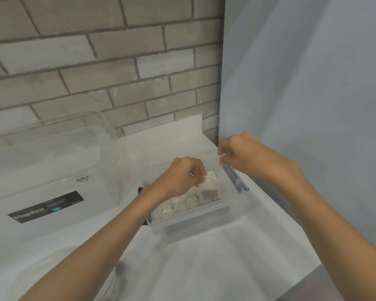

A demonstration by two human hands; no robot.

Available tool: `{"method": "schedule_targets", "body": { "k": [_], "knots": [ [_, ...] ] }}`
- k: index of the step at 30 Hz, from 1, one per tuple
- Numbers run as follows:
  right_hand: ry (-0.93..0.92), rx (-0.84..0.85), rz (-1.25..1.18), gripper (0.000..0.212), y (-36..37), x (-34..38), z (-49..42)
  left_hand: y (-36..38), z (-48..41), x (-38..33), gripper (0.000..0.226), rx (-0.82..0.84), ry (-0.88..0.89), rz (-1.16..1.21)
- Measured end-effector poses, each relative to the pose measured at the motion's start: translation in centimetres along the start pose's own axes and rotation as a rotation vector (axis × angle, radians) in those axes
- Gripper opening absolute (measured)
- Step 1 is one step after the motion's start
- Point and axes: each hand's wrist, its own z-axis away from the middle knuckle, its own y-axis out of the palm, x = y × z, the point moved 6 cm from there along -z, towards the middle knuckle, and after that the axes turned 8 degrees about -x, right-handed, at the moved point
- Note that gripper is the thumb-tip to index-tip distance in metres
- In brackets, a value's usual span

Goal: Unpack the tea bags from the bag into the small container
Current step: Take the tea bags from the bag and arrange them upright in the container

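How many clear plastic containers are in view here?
2: the small container holding tea bags under the hands, and a large clear box at left by the brick wall.

You face a grey brick wall (109, 61) with darker mortar lines. On your right, a plain pale blue-grey wall (308, 83) meets it at the corner. White counter (204, 268) below, possibly cloth-covered. Light is soft, even.

The left hand (182, 174) hides the small container's (204, 216) left rim.
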Motion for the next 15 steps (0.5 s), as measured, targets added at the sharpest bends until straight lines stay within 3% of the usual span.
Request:
{"method": "schedule_targets", "body": {
  "k": [6, 15],
  "knots": [
    [0.055, -0.033, -0.056, 0.011, -1.0, -2.1, 2.8, 7.0, -2.7, 0.6, 0.011, 0.218, -0.003, -0.128],
    [0.115, -0.026, -0.08, 0.012, -0.7, -3.9, 4.2, 10.4, -4.1, 2.4, 0.012, 0.186, -0.05, -0.262]
  ]
}}
